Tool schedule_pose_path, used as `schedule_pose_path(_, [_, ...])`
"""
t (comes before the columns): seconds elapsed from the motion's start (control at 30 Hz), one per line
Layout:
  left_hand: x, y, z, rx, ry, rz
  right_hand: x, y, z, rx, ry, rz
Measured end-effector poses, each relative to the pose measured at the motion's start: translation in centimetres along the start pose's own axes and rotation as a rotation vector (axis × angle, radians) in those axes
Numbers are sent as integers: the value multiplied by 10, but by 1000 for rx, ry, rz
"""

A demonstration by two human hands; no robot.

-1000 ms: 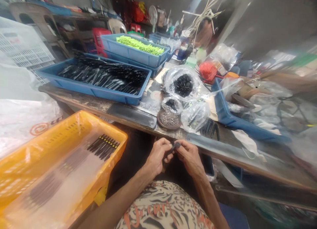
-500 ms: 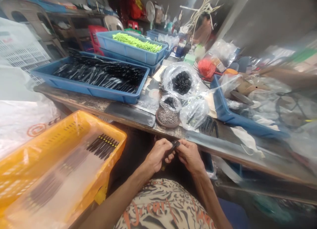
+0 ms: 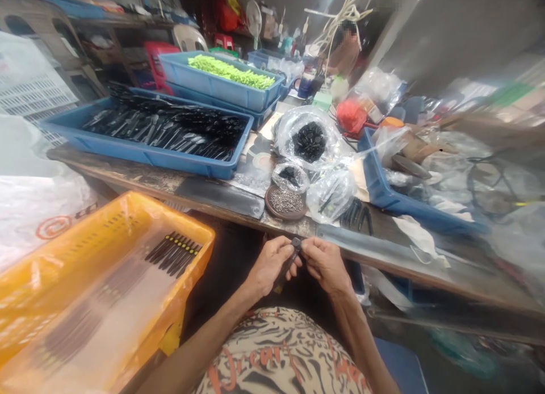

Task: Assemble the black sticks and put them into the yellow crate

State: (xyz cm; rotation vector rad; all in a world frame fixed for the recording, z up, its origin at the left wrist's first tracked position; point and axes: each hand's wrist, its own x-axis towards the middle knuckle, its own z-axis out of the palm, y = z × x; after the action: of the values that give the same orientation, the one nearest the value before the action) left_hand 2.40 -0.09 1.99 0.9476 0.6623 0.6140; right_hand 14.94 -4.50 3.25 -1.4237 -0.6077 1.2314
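Observation:
Just in front of the table edge, my left hand (image 3: pixel 271 263) is closed round a slim black plastic piece (image 3: pixel 294 245) with a wider, blocky upper end that sticks out past the thumb. My right hand (image 3: pixel 326 263) is pinched beside that end, its fingertips close against it; what they hold, if anything, is too small to tell. Beyond the hands on the table stand a round brown dish (image 3: pixel 286 204) of small metal pins, a small plastic bag (image 3: pixel 291 178) of black parts and a larger clear bag (image 3: pixel 310 141) of black oval parts.
Left of me an orange crate (image 3: pixel 170 320) holds rows of black pieces with yellow dots under and on plastic film. A blue tray (image 3: pixel 187 164) of black parts and another (image 3: pixel 221 87) of bright green parts stand on the table. A cluttered blue bin (image 3: pixel 383 184) lies right. A person (image 3: pixel 347 50) is farther back.
The black piece's wide end now stands more upright and shows more above my left thumb. My right fingertips have drawn slightly off it to the side. The whole view has shifted a little.

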Motion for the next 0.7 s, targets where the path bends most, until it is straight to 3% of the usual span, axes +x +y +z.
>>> schedule_pose_path(0.23, [2,2,-7,-73,-94,-69,1,2,-7,55,-88,-19])
schedule_pose_path(0.43, [1,5,-4,-54,-29,-75,2,2,-9,87,-130,-8])
schedule_pose_path(0.7, [1,3,-2,29,30,16,0,0,-9,83,-161,-13])
